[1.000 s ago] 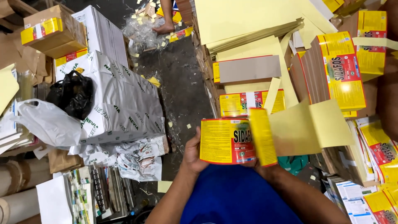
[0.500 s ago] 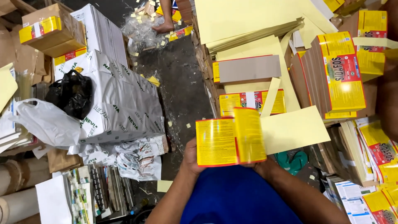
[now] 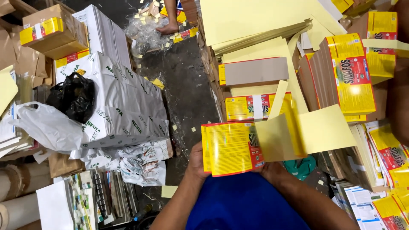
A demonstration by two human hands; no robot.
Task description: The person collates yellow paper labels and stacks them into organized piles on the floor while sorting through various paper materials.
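1. Head view, hands first: my left hand (image 3: pixel 197 164) grips the lower left corner of a stack of yellow label sheets (image 3: pixel 232 148), fingers curled under it and thumb on the edge. My right hand (image 3: pixel 272 169) sits under the stack's lower right corner; I judge it pinches the loose yellow sheet (image 3: pixel 279 138) that lifts off the top, though the paper hides the fingertips.

2. Same view, where the stack is: it hangs in the air just above my blue lap (image 3: pixel 245 204), close to my body, with a banded bundle of labels (image 3: pixel 255 107) lying just beyond it on the pile.

3. Same view, doing it well, as I judge it: I keep the left grip firm so the printed sheets stay squared at the corner, and let only one leaf slide under the right thumb. The lifted sheet is blurred, so I slow the flick to avoid dragging two leaves together.

4. Same view, surroundings: white wrapped paper reams (image 3: pixel 123 106) lie well to the left beside a black plastic bag (image 3: pixel 72 100). Big plain yellow sheets (image 3: pixel 251 21) fill the upper right. Another person's bare foot (image 3: pixel 167 28) stands far off at the top, well apart from my hands.
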